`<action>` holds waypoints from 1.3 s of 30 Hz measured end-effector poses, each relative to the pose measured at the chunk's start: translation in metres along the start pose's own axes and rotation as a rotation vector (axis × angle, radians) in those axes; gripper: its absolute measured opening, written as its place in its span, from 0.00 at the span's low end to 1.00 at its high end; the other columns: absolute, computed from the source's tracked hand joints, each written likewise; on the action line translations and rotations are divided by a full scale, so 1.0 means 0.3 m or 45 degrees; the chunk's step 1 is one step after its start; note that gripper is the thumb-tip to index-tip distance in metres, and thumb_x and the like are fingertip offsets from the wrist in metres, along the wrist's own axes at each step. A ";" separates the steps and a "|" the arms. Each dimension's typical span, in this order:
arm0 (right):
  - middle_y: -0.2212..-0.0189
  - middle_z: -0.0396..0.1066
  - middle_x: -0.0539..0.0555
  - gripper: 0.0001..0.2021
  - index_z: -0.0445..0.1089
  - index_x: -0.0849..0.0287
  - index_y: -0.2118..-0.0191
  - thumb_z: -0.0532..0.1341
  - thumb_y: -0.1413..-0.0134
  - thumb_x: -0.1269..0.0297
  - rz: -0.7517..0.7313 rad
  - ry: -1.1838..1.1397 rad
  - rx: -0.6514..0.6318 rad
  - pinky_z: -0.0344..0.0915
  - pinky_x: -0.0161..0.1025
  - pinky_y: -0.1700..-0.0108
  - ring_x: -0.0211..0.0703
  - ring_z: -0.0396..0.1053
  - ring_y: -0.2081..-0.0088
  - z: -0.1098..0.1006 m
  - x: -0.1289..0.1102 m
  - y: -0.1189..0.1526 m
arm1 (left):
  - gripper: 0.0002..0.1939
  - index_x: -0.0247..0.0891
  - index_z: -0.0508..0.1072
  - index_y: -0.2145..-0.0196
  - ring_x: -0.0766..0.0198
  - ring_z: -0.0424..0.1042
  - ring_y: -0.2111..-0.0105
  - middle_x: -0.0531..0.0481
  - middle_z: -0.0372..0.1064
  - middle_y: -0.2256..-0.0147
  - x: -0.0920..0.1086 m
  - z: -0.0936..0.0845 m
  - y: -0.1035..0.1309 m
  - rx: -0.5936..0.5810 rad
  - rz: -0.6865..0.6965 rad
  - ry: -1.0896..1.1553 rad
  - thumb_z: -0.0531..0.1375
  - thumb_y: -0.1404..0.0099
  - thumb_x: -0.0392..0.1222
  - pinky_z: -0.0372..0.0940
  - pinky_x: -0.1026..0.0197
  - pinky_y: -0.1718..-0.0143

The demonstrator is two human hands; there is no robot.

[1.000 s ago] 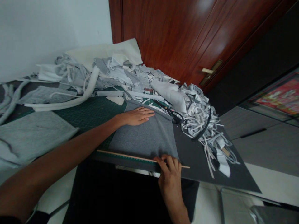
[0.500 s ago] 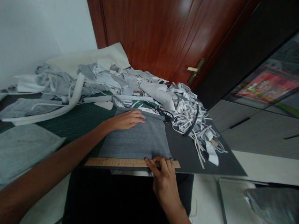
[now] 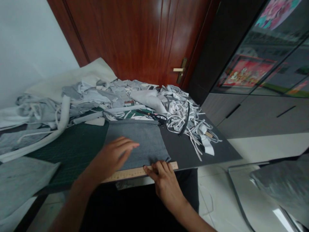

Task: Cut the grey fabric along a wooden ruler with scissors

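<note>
A dark grey piece of fabric (image 3: 142, 138) lies flat at the middle of the table, with a wooden ruler (image 3: 127, 174) along its near edge. My right hand (image 3: 165, 178) is closed on the ruler near its right end, fingers also over the fabric's edge. Above the fabric's near left part is my left hand (image 3: 118, 153), slightly blurred, thumb apart from the fingers and holding nothing. My left hand and forearm hide the ruler's left end. Black-handled scissors (image 3: 161, 119) rest just beyond the fabric's far right corner.
Grey and white fabric scraps (image 3: 89, 90) are heaped along the back, with tangled strips (image 3: 178, 111) at the right. A green cutting mat (image 3: 79, 141) lies under the fabric's left side. Light grey fabric (image 3: 26, 174) hangs over the left front edge. A wooden door (image 3: 125, 38) stands behind.
My left hand has come off the far part of the fabric and moved nearer, toward the ruler. My right hand stays on the ruler. The camera view has turned.
</note>
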State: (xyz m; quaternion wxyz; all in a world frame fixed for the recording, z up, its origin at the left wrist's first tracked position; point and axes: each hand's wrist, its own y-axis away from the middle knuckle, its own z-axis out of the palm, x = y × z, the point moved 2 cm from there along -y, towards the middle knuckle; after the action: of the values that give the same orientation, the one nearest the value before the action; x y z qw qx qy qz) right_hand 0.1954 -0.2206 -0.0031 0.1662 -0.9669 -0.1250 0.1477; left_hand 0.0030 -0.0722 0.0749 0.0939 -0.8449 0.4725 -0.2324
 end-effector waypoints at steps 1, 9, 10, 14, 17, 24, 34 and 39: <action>0.53 0.72 0.55 0.28 0.71 0.50 0.35 0.62 0.35 0.81 0.005 0.001 -0.009 0.65 0.48 0.48 0.50 0.65 0.53 0.001 0.000 0.000 | 0.20 0.47 0.79 0.46 0.56 0.77 0.50 0.49 0.81 0.52 0.059 0.043 0.044 0.028 -0.020 -0.022 0.48 0.20 0.46 0.73 0.54 0.46; 0.52 0.71 0.55 0.27 0.69 0.48 0.34 0.63 0.33 0.78 -0.043 -0.006 -0.009 0.65 0.48 0.46 0.50 0.65 0.51 -0.012 0.015 0.001 | 0.16 0.49 0.76 0.42 0.50 0.76 0.47 0.46 0.78 0.46 0.145 0.261 0.248 0.209 -0.084 -0.181 0.54 0.21 0.46 0.73 0.46 0.44; 0.53 0.71 0.55 0.26 0.70 0.48 0.34 0.64 0.33 0.77 -0.047 -0.012 -0.009 0.65 0.48 0.46 0.50 0.66 0.51 -0.016 0.020 0.000 | 0.16 0.48 0.76 0.43 0.50 0.76 0.47 0.46 0.78 0.47 0.132 0.254 0.256 0.223 -0.086 -0.189 0.54 0.21 0.48 0.73 0.46 0.45; 0.55 0.71 0.54 0.25 0.70 0.49 0.34 0.65 0.33 0.76 -0.104 -0.040 -0.037 0.66 0.47 0.49 0.49 0.67 0.53 -0.032 0.033 -0.014 | 0.15 0.46 0.78 0.47 0.54 0.75 0.52 0.46 0.78 0.53 0.106 0.219 0.268 0.247 -0.019 -0.207 0.53 0.20 0.48 0.72 0.51 0.50; 0.56 0.71 0.56 0.25 0.70 0.52 0.35 0.63 0.33 0.79 -0.180 -0.028 -0.097 0.66 0.48 0.49 0.50 0.67 0.53 -0.037 0.037 -0.030 | 0.16 0.43 0.78 0.46 0.58 0.73 0.58 0.48 0.75 0.60 0.106 0.206 0.261 0.245 0.037 -0.209 0.51 0.18 0.45 0.69 0.56 0.55; 0.52 0.72 0.58 0.15 0.73 0.57 0.43 0.59 0.30 0.77 -0.205 -0.046 -0.234 0.66 0.49 0.45 0.52 0.68 0.50 -0.073 0.082 -0.091 | 0.15 0.40 0.78 0.59 0.59 0.69 0.64 0.51 0.72 0.66 0.092 0.204 0.205 0.216 0.115 -0.312 0.52 0.19 0.35 0.63 0.57 0.60; 0.53 0.76 0.57 0.11 0.75 0.56 0.49 0.66 0.37 0.71 -0.084 -0.389 -0.323 0.63 0.50 0.43 0.51 0.73 0.50 -0.156 0.298 -0.080 | 0.16 0.39 0.77 0.54 0.60 0.74 0.61 0.49 0.77 0.61 0.070 0.205 0.231 0.335 0.192 -0.430 0.50 0.20 0.31 0.66 0.58 0.57; 0.59 0.79 0.55 0.06 0.79 0.56 0.54 0.64 0.32 0.66 -0.021 -0.569 -0.306 0.65 0.45 0.48 0.49 0.75 0.56 -0.125 0.361 -0.078 | 0.16 0.39 0.77 0.56 0.60 0.73 0.61 0.49 0.76 0.63 0.067 0.212 0.216 0.303 0.124 -0.359 0.49 0.18 0.35 0.66 0.59 0.58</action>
State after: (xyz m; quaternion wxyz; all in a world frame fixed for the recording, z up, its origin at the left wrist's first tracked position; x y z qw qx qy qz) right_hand 0.3034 -0.1784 0.0127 0.0196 -0.9220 -0.1830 0.3405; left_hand -0.0063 -0.1278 0.0009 0.2696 -0.8282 0.4641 -0.1612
